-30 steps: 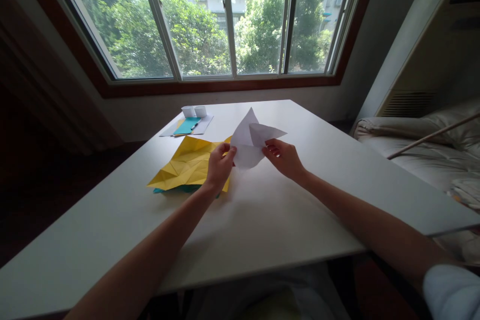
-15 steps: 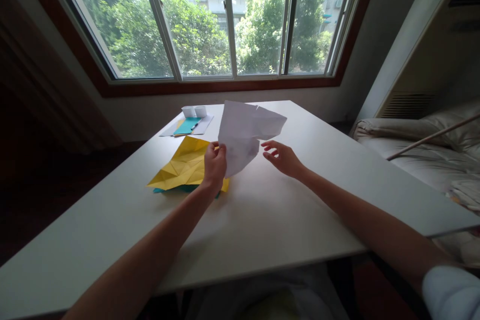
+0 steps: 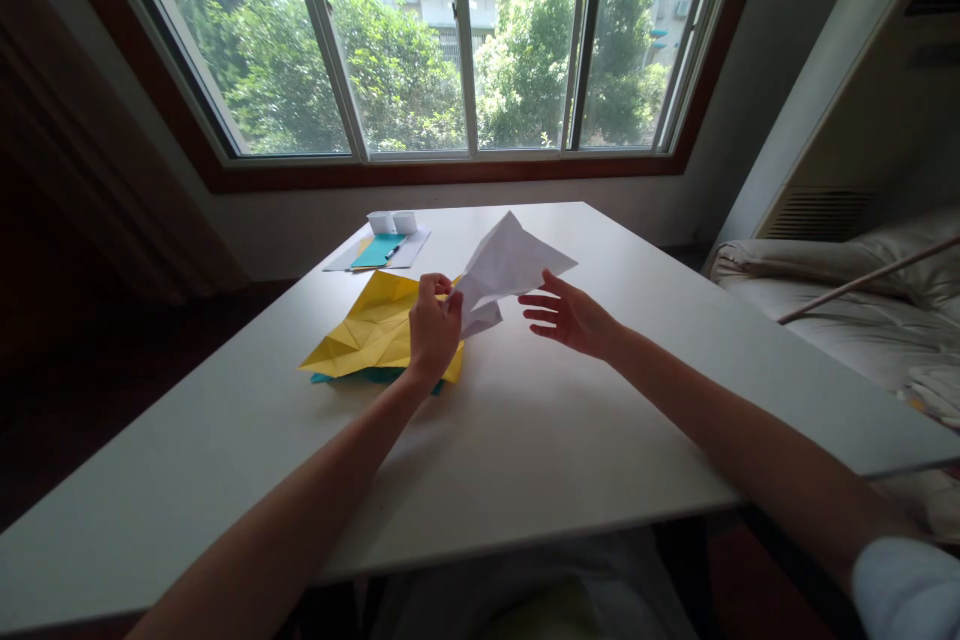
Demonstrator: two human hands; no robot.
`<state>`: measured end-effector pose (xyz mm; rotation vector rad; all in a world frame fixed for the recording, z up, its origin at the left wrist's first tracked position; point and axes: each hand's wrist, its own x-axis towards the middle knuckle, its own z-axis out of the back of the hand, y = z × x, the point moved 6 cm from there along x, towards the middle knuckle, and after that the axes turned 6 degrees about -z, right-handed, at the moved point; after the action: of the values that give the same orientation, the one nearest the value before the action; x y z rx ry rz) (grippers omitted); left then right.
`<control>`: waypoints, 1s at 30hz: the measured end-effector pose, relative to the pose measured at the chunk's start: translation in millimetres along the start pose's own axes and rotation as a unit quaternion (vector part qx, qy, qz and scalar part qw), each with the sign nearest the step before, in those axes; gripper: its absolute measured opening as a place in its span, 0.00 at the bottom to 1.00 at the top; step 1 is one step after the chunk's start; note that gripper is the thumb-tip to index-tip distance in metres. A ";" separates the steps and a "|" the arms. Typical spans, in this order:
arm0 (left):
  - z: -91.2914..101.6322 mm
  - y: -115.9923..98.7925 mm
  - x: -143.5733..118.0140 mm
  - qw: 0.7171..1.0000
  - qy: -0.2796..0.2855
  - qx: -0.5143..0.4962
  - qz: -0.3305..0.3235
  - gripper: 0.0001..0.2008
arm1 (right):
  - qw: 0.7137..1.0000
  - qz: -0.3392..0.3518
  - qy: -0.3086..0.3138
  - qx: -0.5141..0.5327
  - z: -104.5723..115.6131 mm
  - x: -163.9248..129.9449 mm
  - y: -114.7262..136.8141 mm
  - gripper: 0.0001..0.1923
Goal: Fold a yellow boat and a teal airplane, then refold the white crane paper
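Observation:
My left hand [image 3: 433,328] pinches a creased white paper sheet [image 3: 504,268] by its near left corner and holds it up above the white table [image 3: 525,420]. My right hand [image 3: 568,314] is just right of the sheet with its fingers spread, its fingertips near the paper's lower edge; I cannot tell if they touch it. A crumpled, creased yellow paper [image 3: 375,325] lies flat on the table just left of my left hand, over a teal sheet [image 3: 360,377].
At the table's far side lie a grey sheet [image 3: 412,250], a teal paper [image 3: 379,250] and two small white cups [image 3: 392,221]. A wide window runs behind the table. A bed with light bedding [image 3: 840,280] stands to the right.
My right hand let go of the white sheet and opened. My left hand swung the sheet up and unfolded, then tipped it lower and to the right.

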<state>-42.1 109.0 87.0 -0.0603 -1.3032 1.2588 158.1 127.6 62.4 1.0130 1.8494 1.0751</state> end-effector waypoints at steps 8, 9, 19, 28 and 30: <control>-3.7 12.2 1.0 0.996 0.036 -0.079 0.031 0.09 | 0.994 0.006 -0.105 -0.034 38.9 15.0 1.1 0.05; -4.9 15.7 2.4 0.994 0.043 -0.089 0.036 0.10 | 0.992 0.012 -0.120 -0.037 44.4 15.6 2.9 0.05; -26.4 27.3 -6.4 0.935 0.215 -0.233 0.160 0.16 | 0.986 0.046 -0.157 -0.042 78.2 24.1 11.3 0.08; -21.3 35.3 -13.1 0.887 0.136 -0.272 0.347 0.13 | 0.983 0.091 -0.149 -0.063 72.9 25.0 11.9 0.05; -19.7 38.8 -11.7 0.879 0.126 -0.273 0.369 0.14 | 0.984 0.082 -0.154 -0.037 72.3 23.6 10.0 0.06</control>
<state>-50.0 127.9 46.9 -1.1849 -1.4119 1.3904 214.9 174.2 40.4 1.2297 1.4897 1.0091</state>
